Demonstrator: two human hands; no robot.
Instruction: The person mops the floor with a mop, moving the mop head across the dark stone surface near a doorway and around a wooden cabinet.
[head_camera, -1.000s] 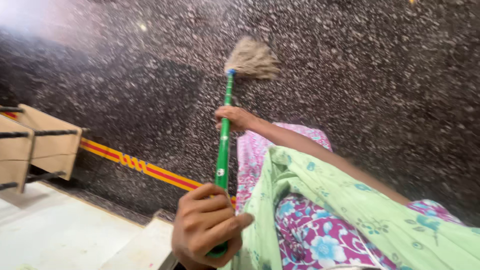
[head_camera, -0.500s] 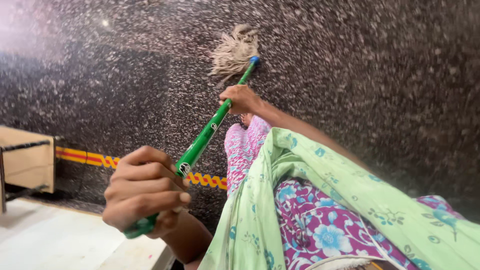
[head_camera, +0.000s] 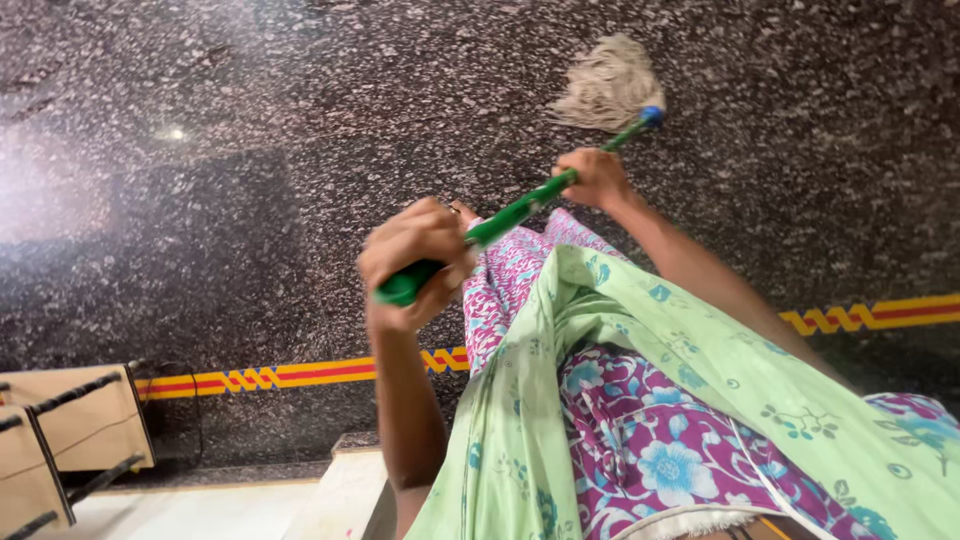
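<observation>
While the wooden furniture with dark metal bars sits at the far left, lower in view than half a second ago, the red and yellow patterned band now runs nearly level across the speckled dark floor instead of slanting. Moving rightward, the left hand has risen to mid-view and is closed in a full fist around the butt of the green mop handle; a small round label was visible on the handle earlier, but I cannot find it now. Further along, the right hand wraps tightly round the handle just below its blue collar. Beyond it the pale string mop head lies on the floor, shifted right. Green and purple floral clothing fills the lower right.
</observation>
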